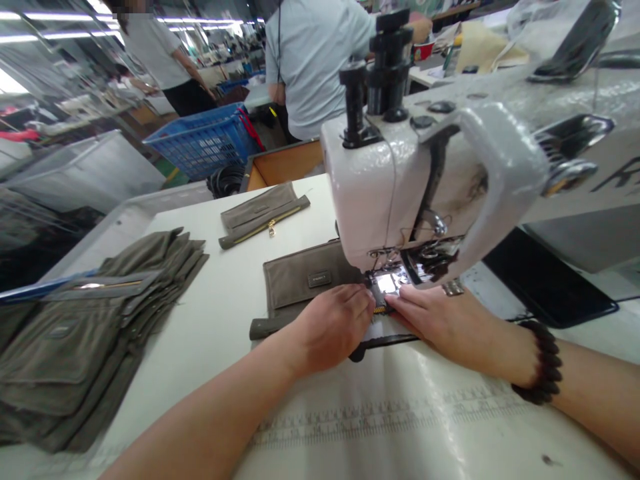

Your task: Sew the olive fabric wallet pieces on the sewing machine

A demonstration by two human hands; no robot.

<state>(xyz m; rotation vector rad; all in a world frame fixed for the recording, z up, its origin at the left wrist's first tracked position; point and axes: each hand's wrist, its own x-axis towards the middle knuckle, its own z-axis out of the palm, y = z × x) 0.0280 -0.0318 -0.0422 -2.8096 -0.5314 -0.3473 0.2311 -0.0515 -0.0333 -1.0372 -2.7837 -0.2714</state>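
Note:
An olive-brown fabric panel (pixel 295 273) with a small dark label (pixel 319 279) lies partly under the head of a white sewing machine (pixel 365 193). My left hand (pixel 336 327) rests on the panel, its bent fingers gripping it just left of the needle area. From the right, my right hand (pixel 440 323) reaches in with its fingertips holding the panel's zipper edge. Between my fingertips shows a short stretch of gold zipper teeth (pixel 380 310). The machine's lamp lights this spot brightly. The fingertips' undersides and the panel's right end are hidden.
A stack of similar olive fabric pieces (pixel 75 347) lies at left. Another panel with a gold zipper (pixel 267 217) sits behind. A dark phone-like slab (pixel 550 280) rests at right. Beyond are a blue basket (pixel 200 143) and co-workers. Ruler markings (pixel 360 420) run along the table front.

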